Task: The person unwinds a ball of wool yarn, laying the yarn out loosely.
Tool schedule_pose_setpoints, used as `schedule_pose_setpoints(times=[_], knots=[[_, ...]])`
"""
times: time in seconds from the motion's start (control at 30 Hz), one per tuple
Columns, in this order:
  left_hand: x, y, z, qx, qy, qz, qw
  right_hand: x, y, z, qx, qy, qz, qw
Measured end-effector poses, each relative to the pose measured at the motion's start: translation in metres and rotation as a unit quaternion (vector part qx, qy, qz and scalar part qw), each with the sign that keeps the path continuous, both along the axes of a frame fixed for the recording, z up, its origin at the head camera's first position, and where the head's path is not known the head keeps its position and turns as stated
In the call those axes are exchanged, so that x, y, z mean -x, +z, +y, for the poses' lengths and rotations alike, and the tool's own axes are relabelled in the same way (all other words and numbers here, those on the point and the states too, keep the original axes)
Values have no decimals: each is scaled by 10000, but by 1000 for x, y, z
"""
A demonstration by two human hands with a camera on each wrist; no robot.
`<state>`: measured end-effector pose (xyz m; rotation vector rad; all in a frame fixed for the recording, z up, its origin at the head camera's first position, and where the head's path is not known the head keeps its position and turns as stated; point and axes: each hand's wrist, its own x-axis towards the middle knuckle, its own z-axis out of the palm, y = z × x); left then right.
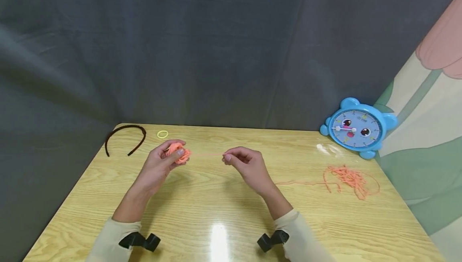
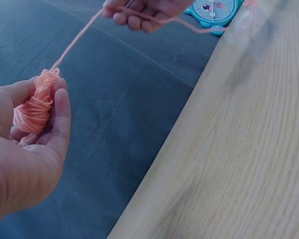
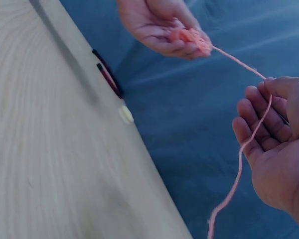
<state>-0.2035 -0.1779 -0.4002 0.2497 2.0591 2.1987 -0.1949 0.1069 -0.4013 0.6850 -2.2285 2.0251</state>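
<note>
My left hand (image 1: pixel 159 163) grips a small wound ball of coral yarn (image 2: pixel 35 112) between thumb and fingers, held above the table. From the ball a single yarn strand (image 3: pixel 239 63) runs taut across to my right hand (image 1: pixel 249 167), which pinches it between thumb and index finger. Past the pinch the strand hangs loosely over the right palm, as the right wrist view shows. It trails along the table to a loose, tangled heap of the same yarn (image 1: pixel 350 177) on the right.
A blue bear-shaped clock (image 1: pixel 357 127) leans at the back right corner. At the back left lie a dark headband (image 1: pixel 124 126) and a yellow ring (image 1: pixel 163 134). Dark cloth (image 1: pixel 216 53) hangs behind the wooden table (image 1: pixel 202 206); a patterned curtain (image 1: pixel 426 133) borders the right side.
</note>
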Motion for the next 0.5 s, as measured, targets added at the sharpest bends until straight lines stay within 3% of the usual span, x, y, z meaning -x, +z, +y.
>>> schedule_pose_setpoints(times=[0.5], knots=[[2, 1, -3, -8, 119, -23, 9999, -8, 18, 60, 63, -725, 301, 9969]])
